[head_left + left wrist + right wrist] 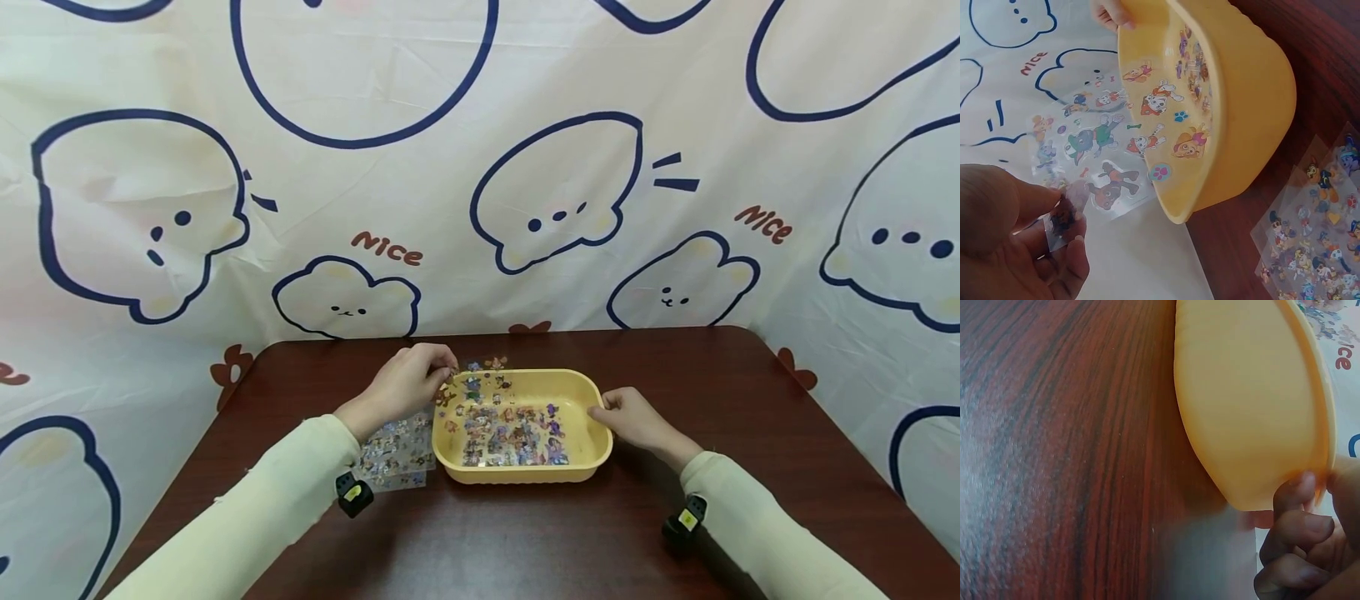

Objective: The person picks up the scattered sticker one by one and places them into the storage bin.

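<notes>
My left hand (pixel 403 380) pinches a corner of a clear sticker sheet (pixel 1100 140) between thumb and fingers. The sheet carries cartoon dogs and paw prints, and it slants over the left end of a yellow plastic basin (pixel 521 476). Inside the basin, more cartoon stickers (pixel 512 437) lie on the bottom. At the basin's right end, my right hand (pixel 639 421) grips the rim, thumb on one side and fingers curled on the other in the right wrist view.
Several clear sticker sheets (pixel 395 450) lie overlapping on the dark wooden table (pixel 480 542), just left of the basin. A cloth (pixel 555 75) printed with cartoon outlines hangs behind and beside the table. Each wrist wears a small black camera (pixel 353 494).
</notes>
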The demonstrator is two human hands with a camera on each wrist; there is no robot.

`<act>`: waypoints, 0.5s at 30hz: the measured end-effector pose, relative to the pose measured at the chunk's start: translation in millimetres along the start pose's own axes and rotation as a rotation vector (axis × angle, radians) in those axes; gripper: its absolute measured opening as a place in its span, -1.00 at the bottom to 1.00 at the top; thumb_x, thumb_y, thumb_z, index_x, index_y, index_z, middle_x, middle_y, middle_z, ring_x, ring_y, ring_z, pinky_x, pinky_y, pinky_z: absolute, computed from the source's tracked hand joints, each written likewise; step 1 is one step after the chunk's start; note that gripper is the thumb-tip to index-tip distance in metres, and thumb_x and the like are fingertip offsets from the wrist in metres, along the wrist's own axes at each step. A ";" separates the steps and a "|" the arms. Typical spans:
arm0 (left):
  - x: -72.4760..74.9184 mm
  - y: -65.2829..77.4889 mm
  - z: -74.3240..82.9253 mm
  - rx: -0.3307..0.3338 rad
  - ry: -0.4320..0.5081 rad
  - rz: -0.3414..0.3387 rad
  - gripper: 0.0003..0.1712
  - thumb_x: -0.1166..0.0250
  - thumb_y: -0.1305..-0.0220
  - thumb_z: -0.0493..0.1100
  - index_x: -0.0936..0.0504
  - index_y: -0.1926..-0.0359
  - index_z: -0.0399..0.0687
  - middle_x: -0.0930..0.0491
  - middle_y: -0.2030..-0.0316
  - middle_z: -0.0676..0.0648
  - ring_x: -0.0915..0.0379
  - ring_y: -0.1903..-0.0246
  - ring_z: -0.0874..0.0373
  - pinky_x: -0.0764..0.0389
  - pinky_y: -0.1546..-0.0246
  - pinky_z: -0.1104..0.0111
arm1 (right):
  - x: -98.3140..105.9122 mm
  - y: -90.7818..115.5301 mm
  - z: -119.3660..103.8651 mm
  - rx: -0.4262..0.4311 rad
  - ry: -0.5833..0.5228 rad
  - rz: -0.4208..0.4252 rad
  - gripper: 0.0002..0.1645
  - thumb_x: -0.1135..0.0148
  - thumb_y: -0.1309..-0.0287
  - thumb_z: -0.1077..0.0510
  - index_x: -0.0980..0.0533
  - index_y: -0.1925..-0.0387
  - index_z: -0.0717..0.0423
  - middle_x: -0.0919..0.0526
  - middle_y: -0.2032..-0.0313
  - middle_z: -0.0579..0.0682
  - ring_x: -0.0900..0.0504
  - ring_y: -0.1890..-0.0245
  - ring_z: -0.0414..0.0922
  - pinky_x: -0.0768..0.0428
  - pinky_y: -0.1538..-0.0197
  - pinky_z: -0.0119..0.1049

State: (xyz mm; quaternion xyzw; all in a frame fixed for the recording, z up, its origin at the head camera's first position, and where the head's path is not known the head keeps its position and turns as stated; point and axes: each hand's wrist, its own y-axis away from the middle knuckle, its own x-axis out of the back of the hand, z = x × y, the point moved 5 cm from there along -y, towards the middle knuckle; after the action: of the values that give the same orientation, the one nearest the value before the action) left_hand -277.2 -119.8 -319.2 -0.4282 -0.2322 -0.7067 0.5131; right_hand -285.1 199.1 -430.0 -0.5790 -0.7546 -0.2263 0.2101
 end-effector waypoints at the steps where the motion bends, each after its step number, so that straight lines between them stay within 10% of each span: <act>1: -0.8 -0.1 0.1 -0.002 -0.007 0.000 -0.84 -0.16 -0.47 -0.29 -0.68 0.12 -0.12 -0.72 0.26 -0.08 -0.52 0.48 0.22 -0.50 0.46 0.35 | 0.0 0.3 -0.5 0.005 0.000 -0.001 -0.65 -0.15 -0.40 0.19 -0.43 0.54 0.23 -0.45 0.68 -0.11 -0.39 0.67 -0.25 -0.34 0.58 -0.42; 15: -24.0 2.4 -4.3 0.015 -0.028 -0.036 -0.87 -0.20 -0.44 -0.31 -0.68 0.16 -0.14 -0.71 0.31 -0.02 -0.51 0.45 0.24 -0.52 0.41 0.36 | -1.5 -0.4 1.8 -0.022 0.003 0.008 -0.65 -0.13 -0.39 0.20 -0.40 0.56 0.16 -0.43 0.69 -0.13 -0.40 0.67 -0.25 -0.34 0.58 -0.43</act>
State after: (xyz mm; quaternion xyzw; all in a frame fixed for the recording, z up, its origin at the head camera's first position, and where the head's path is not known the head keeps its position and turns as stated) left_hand -274.0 -111.4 -341.9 -0.4299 -0.2522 -0.7080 0.5004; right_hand -285.3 198.8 -432.3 -0.5841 -0.7493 -0.2347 0.2059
